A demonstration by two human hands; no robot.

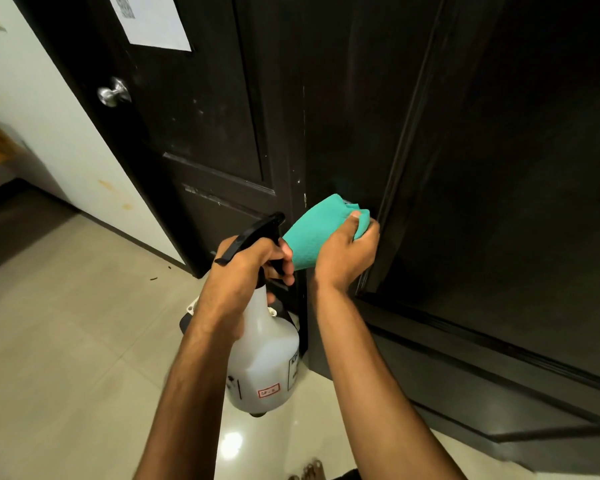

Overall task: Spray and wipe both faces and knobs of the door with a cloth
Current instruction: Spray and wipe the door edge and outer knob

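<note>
Right hand (347, 252) presses cloth (321, 226) on door (482, 168) — left hand (246, 268) grips sprayer (264, 358).

The sheet (153, 20) on the door (205, 133) is cropped, its print unreadable.

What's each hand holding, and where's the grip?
Left hand grips the spray bottle at its black trigger head and neck. Right hand holds the bunched green cloth at its right end, against the door.

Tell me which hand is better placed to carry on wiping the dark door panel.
Right. The right hand grips the folded teal cloth against the dark brown wooden door. The left hand grips the white plastic spray bottle by its black trigger head, away from the panel.
</note>
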